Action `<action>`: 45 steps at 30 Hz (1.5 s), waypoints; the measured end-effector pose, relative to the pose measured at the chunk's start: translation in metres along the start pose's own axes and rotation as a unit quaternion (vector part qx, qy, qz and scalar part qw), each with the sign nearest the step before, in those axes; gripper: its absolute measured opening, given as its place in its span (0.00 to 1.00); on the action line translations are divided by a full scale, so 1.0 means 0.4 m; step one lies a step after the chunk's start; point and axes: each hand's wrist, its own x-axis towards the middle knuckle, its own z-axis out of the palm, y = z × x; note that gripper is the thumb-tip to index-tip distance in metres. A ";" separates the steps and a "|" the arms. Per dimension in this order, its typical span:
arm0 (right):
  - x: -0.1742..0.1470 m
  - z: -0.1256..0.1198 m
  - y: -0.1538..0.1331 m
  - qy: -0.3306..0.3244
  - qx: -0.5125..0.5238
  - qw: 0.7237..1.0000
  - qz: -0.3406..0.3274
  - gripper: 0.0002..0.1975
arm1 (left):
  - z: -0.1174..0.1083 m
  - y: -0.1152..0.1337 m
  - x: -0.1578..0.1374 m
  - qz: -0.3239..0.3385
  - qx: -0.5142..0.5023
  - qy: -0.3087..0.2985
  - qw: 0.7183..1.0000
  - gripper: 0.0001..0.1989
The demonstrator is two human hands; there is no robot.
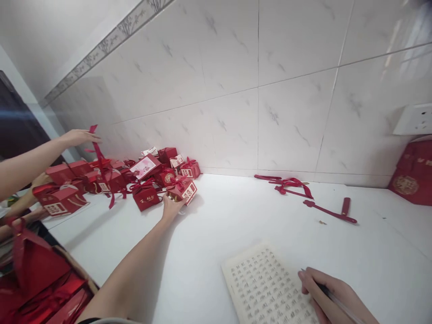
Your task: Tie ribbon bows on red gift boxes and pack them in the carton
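My left hand [172,207] reaches out at centre left, its fingers closed on the near side of a small red gift box [188,191] with a ribbon bow and a white label. The box is at the front of a pile, beside a dark red box [146,198]. At the lower right, my right hand [329,292] is closed around a pen [339,305], the tip pointing up and left. That hand rests at the right edge of a paper pad [266,283] covered in rows of handwritten characters.
A co-worker's hand [79,136] lifts a red ribbon [98,150] over the piled boxes. Red strips [330,213] lie near the tiled wall [232,130]. A red bag [413,173] stands at the far right. More red boxes [40,265] fill a carton at lower left.
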 end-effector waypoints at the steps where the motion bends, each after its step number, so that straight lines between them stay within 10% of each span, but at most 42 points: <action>1: -0.002 -0.004 -0.005 -0.008 -0.005 1.000 -0.006 0.24 | -0.004 0.012 -0.039 0.008 -0.024 -0.016 1.000 0.37; 9: -0.030 -0.027 -0.026 0.007 0.004 0.996 -0.091 0.21 | -0.061 0.194 -0.390 0.203 -0.167 -0.274 0.925 0.40; 19: -0.050 -0.016 -0.022 0.037 0.055 0.958 -0.278 0.20 | -0.068 0.152 -0.504 0.545 -0.043 -0.278 0.790 0.51; 34: -0.078 -0.018 -0.035 -0.101 0.026 0.938 -0.329 0.20 | -0.069 0.145 -0.505 0.504 -0.023 -0.298 0.810 0.54; 45: -0.094 -0.006 -0.036 -0.085 0.019 0.947 -0.308 0.14 | -0.098 0.182 -0.510 0.483 0.007 -0.346 0.805 0.56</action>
